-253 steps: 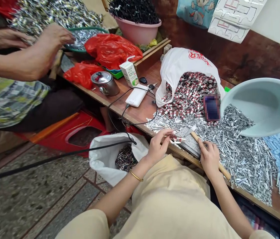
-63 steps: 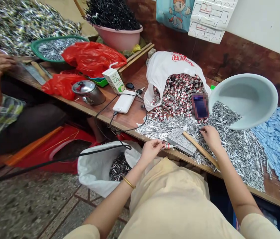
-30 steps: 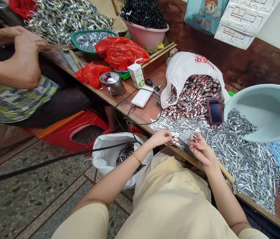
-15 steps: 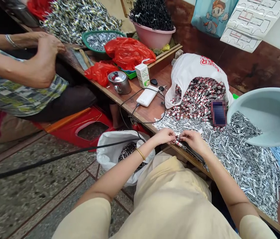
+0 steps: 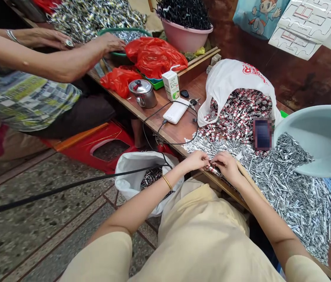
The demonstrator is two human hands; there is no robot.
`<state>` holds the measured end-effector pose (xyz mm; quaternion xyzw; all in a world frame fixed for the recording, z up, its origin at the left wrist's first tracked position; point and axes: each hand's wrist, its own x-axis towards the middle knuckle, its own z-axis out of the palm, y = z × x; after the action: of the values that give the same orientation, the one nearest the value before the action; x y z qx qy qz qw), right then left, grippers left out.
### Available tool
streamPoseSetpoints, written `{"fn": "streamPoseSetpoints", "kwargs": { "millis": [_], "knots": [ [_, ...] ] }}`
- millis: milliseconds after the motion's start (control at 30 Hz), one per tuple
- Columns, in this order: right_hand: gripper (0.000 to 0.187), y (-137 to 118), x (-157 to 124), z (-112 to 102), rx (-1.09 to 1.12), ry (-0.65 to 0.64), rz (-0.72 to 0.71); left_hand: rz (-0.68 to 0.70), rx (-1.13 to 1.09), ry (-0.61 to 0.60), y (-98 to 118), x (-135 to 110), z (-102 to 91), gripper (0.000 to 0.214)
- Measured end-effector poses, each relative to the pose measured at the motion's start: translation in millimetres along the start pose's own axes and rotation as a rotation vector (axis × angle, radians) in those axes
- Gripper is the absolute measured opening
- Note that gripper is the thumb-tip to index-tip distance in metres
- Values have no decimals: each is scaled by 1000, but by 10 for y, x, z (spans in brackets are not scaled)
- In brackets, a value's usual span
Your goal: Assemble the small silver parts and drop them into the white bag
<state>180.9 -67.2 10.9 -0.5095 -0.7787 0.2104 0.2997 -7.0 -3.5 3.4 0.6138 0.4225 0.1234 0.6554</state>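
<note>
Your left hand [image 5: 197,160] keeps a pinched grip on a red-and-silver piece [image 5: 214,170], probably steadying it, by the near edge of the surface [image 5: 179,135]; your right hand [image 5: 226,166] meets it, grip too hidden to judge; metal pins [image 5: 294,207] lie right.

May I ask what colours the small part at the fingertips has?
The small part has red and silvery-white bands; head view.

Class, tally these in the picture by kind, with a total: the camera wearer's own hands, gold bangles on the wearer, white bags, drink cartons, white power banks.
Wearer's hands: 2 (left hand, right hand)
Gold bangle: 1
White bags: 2 (bench bag, floor bag)
Drink carton: 1
White power bank: 1
Total: 7
</note>
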Motion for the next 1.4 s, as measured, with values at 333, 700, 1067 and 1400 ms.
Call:
{"fn": "streamPoseSetpoints", "kwargs": {
  "millis": [333,700,1067,1400],
  "knots": [
    [18,-75,-3,0,-40,-1,102,-25,-49,-16,-20,11,-2,7],
    [26,-196,437,-264,-181,-477,334,-36,-44,-57,-1,17,-21,6],
    [27,-163,538,-309,-156,-563,327,-77,-120,-86,0,45,-38,9],
    [15,-440,72,-393,-376,-130,155,17,55,72,-6,-29,44,7]
  ]
}}
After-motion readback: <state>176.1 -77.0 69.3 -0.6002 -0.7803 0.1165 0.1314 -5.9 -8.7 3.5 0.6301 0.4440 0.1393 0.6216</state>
